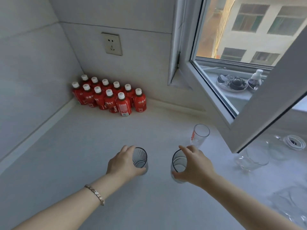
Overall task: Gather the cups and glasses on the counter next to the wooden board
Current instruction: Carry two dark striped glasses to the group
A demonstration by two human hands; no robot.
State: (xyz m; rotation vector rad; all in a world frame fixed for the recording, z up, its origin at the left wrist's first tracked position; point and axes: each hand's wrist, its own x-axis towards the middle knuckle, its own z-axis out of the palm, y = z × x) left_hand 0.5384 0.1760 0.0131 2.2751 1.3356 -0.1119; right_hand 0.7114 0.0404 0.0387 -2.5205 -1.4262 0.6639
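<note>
"Left hand point(122, 163) wraps its fingers round the ribbed glass point(140, 159); right hand point(193, 165) curls round the plain glass point(179, 165), thumb low. Both stand upright on the counter point(83, 146)."

"Lift straight, keep them apart. The red-printed glass point(199, 135) waits just beyond the right fingers; no wooden board visible."
</note>
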